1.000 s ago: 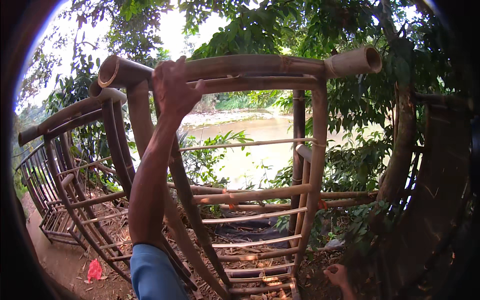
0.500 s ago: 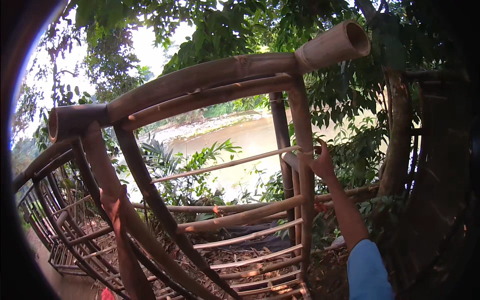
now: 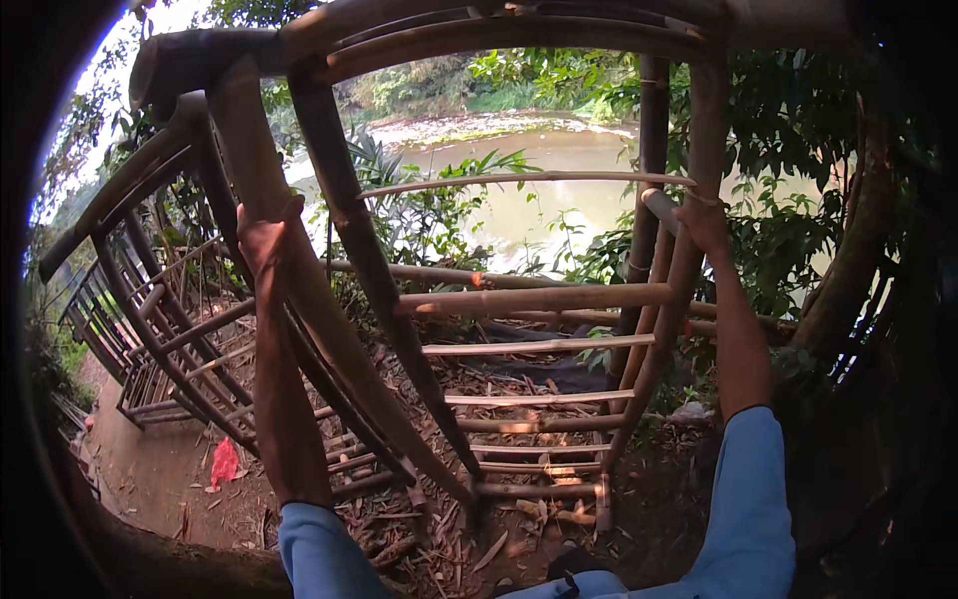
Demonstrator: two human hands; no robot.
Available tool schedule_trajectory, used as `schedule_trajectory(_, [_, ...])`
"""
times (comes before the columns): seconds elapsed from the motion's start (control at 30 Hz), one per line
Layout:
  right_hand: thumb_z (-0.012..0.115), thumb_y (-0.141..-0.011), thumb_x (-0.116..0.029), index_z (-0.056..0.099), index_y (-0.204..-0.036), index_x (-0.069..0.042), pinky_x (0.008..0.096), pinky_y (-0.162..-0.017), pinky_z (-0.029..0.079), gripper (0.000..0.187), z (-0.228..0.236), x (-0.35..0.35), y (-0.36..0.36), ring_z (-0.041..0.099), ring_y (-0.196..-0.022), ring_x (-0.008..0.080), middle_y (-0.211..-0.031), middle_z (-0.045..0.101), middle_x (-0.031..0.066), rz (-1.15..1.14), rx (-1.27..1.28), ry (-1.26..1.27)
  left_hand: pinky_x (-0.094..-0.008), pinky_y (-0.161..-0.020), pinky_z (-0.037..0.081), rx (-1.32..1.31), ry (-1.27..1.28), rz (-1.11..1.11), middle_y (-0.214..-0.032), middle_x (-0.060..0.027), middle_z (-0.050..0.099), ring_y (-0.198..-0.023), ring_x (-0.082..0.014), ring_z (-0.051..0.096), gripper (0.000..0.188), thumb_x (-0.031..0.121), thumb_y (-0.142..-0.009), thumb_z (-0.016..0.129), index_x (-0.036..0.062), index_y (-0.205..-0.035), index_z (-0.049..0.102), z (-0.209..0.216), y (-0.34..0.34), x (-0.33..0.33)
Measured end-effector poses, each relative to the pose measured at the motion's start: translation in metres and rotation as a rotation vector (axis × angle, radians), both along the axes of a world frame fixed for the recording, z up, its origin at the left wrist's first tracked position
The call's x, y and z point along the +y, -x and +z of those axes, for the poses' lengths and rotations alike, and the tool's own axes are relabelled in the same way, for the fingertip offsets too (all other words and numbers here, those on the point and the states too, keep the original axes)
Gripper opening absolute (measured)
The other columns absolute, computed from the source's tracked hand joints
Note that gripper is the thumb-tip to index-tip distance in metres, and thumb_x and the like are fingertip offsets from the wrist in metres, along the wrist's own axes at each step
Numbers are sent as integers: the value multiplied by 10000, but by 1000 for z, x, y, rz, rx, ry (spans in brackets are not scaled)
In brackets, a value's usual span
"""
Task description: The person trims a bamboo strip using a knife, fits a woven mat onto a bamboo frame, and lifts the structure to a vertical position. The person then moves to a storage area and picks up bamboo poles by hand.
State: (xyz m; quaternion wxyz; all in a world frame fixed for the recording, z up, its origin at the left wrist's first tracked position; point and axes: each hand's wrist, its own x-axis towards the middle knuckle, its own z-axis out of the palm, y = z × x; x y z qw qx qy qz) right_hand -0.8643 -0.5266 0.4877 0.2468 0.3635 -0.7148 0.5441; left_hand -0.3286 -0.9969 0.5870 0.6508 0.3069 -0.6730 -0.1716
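Note:
A tall bamboo frame stands before me, with a thick top rail (image 3: 519,38) and several crosspieces between its posts. My left hand (image 3: 267,238) is wrapped round the thick, pale left bamboo pole (image 3: 329,319), below the top rail. On the other side, my right hand (image 3: 706,225) grips the right bamboo post (image 3: 711,110), its fingers partly hidden behind it. A thin bamboo strip (image 3: 529,178) spans the frame and ends at that post, just above my right hand. Lower down, a thicker bamboo crosspiece (image 3: 539,299) runs between the posts.
Other bamboo frames (image 3: 170,329) stand at the left. A red scrap (image 3: 225,461) lies on the dirt, and dry leaves litter the ground under the frame. Behind are shrubs and brown water (image 3: 559,150); a tree trunk (image 3: 848,270) rises at the right.
My view has tipped downward, so the frame's lower part and both my sleeves show. My right hand has closed round the right post, where its fingers were partly spread before. My left hand keeps its hold.

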Motion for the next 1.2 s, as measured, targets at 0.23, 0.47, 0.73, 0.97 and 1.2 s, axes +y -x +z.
schedule_trajectory(0.23, [861, -694, -250, 659, -1130, -12, 357, -829, 530, 536, -16, -3, -65, 645, -892, 181, -1016, 686, 92, -36, -47, 95, -436, -840, 551, -18, 46, -58, -989, -198, 698, -932, -340, 698, 645, 369, -653, 851, 10, -1094, 548, -4, -73, 47])
schedule_trajectory(0.47, [857, -715, -347, 536, -1304, 45, 391, -981, 482, 777, 0, 60, -123, 610, -1116, 254, -1269, 607, 180, -177, -187, -2, -409, -784, 599, 158, 56, -312, -928, -201, 697, -816, -314, 712, 630, 244, -680, 828, -38, -1122, 480, -13, -145, 105])
schedule_trajectory(0.73, [842, -770, -351, 378, -1416, 51, 385, -971, 493, 891, 31, 66, -284, 621, -1122, 308, -1277, 588, 237, -396, -99, 2, -396, -757, 598, 132, 21, -416, -944, -178, 692, -816, -293, 700, 683, 210, -651, 860, -23, -1177, 493, -14, -232, 114])
schedule_trajectory(0.97, [844, -710, -488, 405, -1423, -10, 420, -957, 490, 964, 77, 138, -364, 620, -1111, 338, -1219, 613, 231, -596, 188, 132, -356, -680, 597, 243, 19, -766, -872, -118, 673, -750, -244, 691, 603, 195, -659, 858, -19, -1141, 566, -43, -305, 143])
schedule_trajectory(1.2, [866, -692, -450, 434, -1370, 45, 410, -936, 505, 944, 83, 155, -410, 663, -1028, 307, -1174, 650, 208, -450, -15, 144, -360, -667, 612, 300, -206, -961, -959, -159, 677, -750, -226, 691, 578, 162, -722, 838, -8, -1174, 521, -51, -350, 193])
